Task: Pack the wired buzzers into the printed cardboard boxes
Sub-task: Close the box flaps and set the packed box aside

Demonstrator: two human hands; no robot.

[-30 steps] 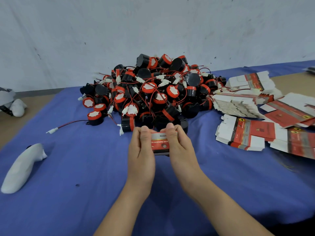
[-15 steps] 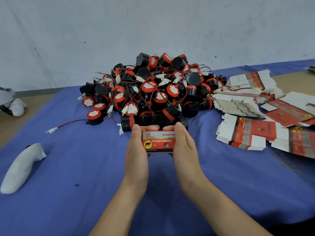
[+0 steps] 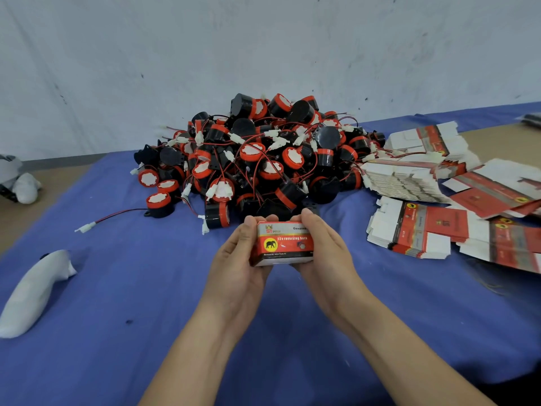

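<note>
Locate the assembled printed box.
Head view, centre: printed box held between left hand and right hand, just in front of the buzzer pile.

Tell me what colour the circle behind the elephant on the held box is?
Yellow: the circle sits on the red front of the box, plain in the head view.

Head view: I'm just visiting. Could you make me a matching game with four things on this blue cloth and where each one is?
Things:
1. box
2. buzzer pile
3. flat cartons
4. white bundle

Places:
a. spread at the right side of the cloth
b. held between left hand and right hand
c. lying at the cloth's left edge
d. heaped in the middle, by the wall

Pairs: 1-b, 2-d, 3-a, 4-c.
</note>
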